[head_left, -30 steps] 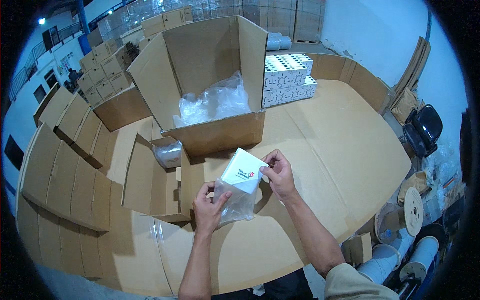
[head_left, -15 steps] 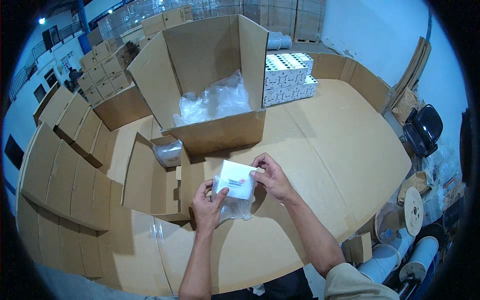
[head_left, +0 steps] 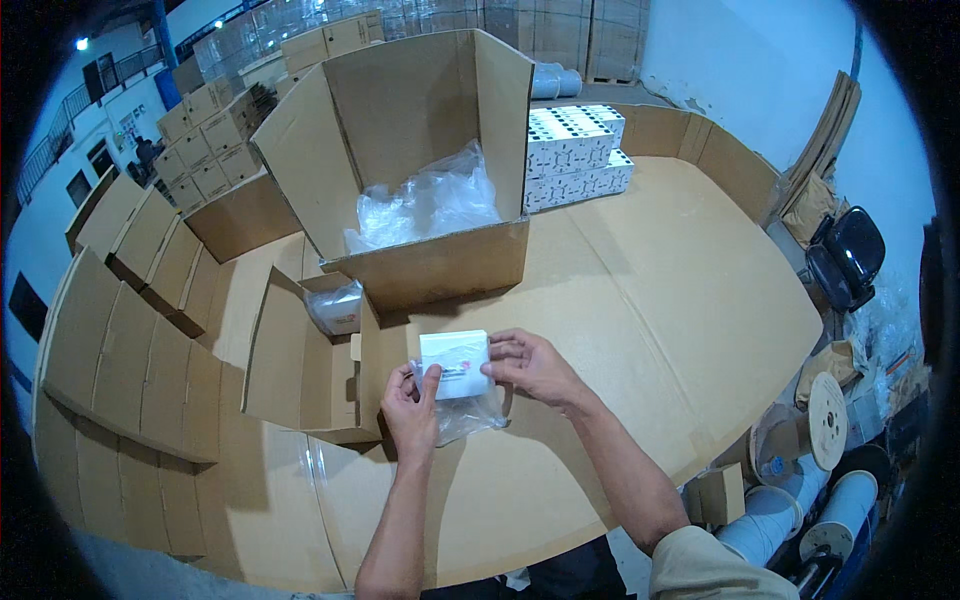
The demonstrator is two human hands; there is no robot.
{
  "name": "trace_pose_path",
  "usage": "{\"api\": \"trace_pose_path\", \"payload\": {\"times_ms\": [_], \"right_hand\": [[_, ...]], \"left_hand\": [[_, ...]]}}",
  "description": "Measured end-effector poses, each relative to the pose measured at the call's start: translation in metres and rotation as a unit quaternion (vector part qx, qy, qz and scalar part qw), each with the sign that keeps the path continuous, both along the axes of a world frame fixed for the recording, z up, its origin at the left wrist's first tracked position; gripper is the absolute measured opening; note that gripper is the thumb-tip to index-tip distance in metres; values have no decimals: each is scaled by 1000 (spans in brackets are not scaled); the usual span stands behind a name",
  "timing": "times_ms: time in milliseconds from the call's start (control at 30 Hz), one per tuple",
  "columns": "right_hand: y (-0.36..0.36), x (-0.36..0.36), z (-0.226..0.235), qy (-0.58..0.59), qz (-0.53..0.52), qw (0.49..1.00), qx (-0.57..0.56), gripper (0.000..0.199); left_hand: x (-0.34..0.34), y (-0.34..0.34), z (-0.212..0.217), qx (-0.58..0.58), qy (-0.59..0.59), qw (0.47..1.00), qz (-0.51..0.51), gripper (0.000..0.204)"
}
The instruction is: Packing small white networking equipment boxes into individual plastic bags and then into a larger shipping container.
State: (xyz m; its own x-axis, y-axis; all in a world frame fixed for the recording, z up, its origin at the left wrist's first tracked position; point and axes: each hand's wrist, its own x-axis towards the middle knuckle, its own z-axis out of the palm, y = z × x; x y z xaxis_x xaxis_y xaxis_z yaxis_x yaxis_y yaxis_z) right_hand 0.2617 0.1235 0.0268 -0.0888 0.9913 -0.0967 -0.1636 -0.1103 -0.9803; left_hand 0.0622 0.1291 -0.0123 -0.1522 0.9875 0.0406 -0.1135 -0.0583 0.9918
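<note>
A small white box [head_left: 455, 362] sits partly inside a clear plastic bag [head_left: 468, 413] just above the cardboard-covered table [head_left: 650, 310]. My left hand [head_left: 411, 408] grips the box and bag at the left side. My right hand [head_left: 533, 366] holds the box's right edge with fingertips. Beyond them stands a big open carton [head_left: 440, 265] with crumpled clear plastic [head_left: 428, 205] inside.
A smaller open carton [head_left: 305, 370] holding a bagged item [head_left: 337, 307] lies left of my hands. White boxes [head_left: 573, 152] are stacked at the back right. Flat cardboard rows [head_left: 120, 340] line the left. Spools [head_left: 810, 420] and a black chair [head_left: 845, 255] stand to the right.
The white box has come down from a raised, tilted pose to lie flat and low, sliding into the plastic bag between both hands.
</note>
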Motion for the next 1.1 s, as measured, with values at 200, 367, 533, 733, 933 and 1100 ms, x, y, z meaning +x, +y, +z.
{"api": "trace_pose_path", "payload": {"times_ms": [200, 367, 533, 733, 933, 1100], "right_hand": [[4, -1, -11, -46, 50, 994, -81, 37], [8, -9, -34, 36, -7, 999, -21, 36], [7, -24, -35, 170, -71, 983, -1, 34], [6, -33, -31, 218, -103, 970, -36, 37], [5, -30, -28, 233, -82, 969, -1, 31], [0, -27, -18, 204, -73, 976, 11, 28]], "left_hand": [[2, 3, 0, -34, -7, 999, -22, 33], [4, 3, -1, -13, 3, 1000, 11, 33], [-1, 2, -2, 27, 100, 994, 38, 28], [2, 1, 7, 41, 60, 996, 60, 28], [3, -2, 17, 62, -31, 995, 70, 24], [4, -4, 20, 104, -58, 990, 79, 16]]}}
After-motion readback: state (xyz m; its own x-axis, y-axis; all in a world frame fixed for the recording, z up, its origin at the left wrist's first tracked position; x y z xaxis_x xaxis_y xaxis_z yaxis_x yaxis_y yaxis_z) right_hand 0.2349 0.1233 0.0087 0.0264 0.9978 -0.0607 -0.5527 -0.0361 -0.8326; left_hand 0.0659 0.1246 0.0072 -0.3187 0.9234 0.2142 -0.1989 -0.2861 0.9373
